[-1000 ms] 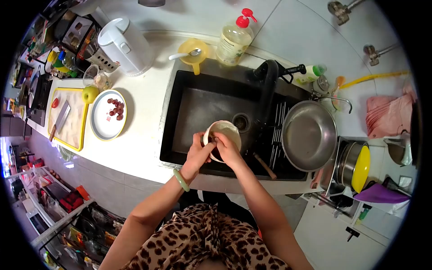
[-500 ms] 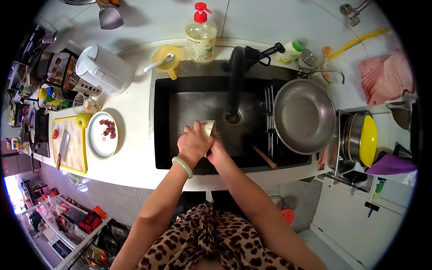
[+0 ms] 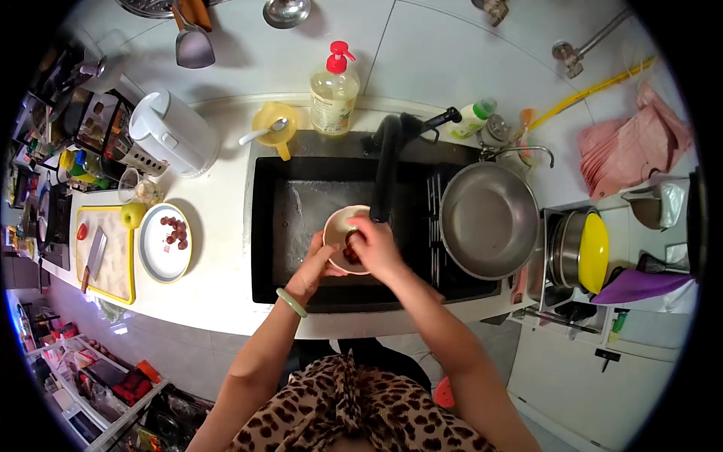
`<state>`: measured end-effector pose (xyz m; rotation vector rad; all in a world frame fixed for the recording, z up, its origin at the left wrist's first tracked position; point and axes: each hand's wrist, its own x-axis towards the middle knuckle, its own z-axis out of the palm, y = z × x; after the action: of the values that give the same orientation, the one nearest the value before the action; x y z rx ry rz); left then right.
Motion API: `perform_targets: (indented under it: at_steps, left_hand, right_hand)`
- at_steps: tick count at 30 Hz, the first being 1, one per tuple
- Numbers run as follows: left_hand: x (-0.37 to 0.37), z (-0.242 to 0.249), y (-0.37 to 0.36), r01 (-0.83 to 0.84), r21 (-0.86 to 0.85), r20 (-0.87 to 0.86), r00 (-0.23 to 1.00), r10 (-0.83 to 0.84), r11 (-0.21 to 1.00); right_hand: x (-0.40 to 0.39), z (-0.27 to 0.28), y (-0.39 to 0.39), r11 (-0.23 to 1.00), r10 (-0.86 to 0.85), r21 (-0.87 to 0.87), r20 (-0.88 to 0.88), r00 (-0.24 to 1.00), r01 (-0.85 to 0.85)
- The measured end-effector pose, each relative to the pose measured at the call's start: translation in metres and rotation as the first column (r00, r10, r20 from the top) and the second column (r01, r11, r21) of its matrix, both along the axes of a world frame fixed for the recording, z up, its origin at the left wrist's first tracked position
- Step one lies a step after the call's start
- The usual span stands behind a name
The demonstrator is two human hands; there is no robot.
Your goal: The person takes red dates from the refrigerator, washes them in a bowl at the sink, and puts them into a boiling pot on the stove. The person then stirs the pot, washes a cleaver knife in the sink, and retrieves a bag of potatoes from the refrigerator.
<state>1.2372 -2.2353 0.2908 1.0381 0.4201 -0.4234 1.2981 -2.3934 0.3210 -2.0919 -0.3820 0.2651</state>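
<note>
My left hand grips a cream-coloured bowl by its left side, with the fingers round the wall. The bowl is over the black sink, its opening facing up towards me. Dark red grapes lie inside it. My right hand reaches into the bowl from the right, its fingers curled onto the grapes; the fingertips are partly hidden. The black faucet stands just behind the bowl.
To the left are a plate of grapes, a green apple, a cutting board with a knife, and a white kettle. A steel pan sits right of the faucet, and a soap bottle behind the sink.
The bowl has gone from tilted on its side between both hands to opening upwards, showing the grapes. My right hand has moved from beneath it to inside it. The view has shifted slightly.
</note>
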Motion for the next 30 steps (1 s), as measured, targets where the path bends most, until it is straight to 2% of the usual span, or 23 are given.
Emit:
perform_targets:
  at_steps: [1,3,5,7,8,10,11,13,17,22,30]
  left_hand:
    - [0.003,0.004,-0.006,-0.029,-0.054,0.023,0.999,0.03,0.998]
    - [0.009,0.018,-0.014,-0.044,-0.105,0.06,0.997,0.051,0.993]
    - [0.023,0.034,-0.013,-0.023,-0.097,0.094,0.995,0.032,0.995]
    - [0.03,0.035,-0.01,-0.025,-0.061,0.132,0.991,0.033,0.998]
    - [0.032,0.04,-0.007,-0.026,-0.057,0.136,0.99,0.033,0.998]
    - [0.034,0.048,-0.001,-0.033,-0.036,0.146,0.989,0.038,0.999]
    - [0.035,0.049,0.001,-0.039,-0.02,0.15,0.988,0.041,0.999]
    - [0.029,0.049,0.004,-0.049,-0.003,0.135,0.99,0.049,0.999]
    - [0.025,0.048,0.008,-0.055,-0.01,0.108,0.993,0.056,0.998]
    - [0.008,0.044,0.003,-0.037,-0.049,0.076,0.996,0.04,0.998]
    - [-0.01,0.059,0.004,-0.057,-0.087,0.035,0.998,0.061,0.995]
  right_hand:
    - [0.013,0.009,-0.012,0.997,-0.051,0.052,0.007,0.999,0.05]
    - [0.053,0.02,-0.05,0.933,-0.136,0.296,-0.24,0.961,0.206]
    - [0.092,0.059,-0.066,0.744,-0.365,0.436,-0.368,0.855,0.506]
    - [0.137,0.036,-0.087,0.594,-0.514,0.439,-0.438,0.738,0.674]
    - [0.162,0.023,-0.1,0.594,-0.391,0.433,-0.58,0.714,0.678]
    - [0.208,0.002,-0.11,0.597,-0.11,0.417,-0.804,0.584,0.685]
    - [0.22,0.018,-0.095,0.639,-0.209,0.439,-0.691,0.692,0.632]
    - [0.212,0.068,-0.065,0.778,-0.308,0.303,-0.578,0.756,0.549]
    - [0.208,0.062,-0.078,0.866,-0.331,0.14,-0.558,0.761,0.48]
    - [0.203,0.061,-0.076,0.855,-0.308,0.199,-0.545,0.78,0.478]
    - [0.201,0.058,-0.075,0.868,-0.315,0.185,-0.512,0.799,0.46]
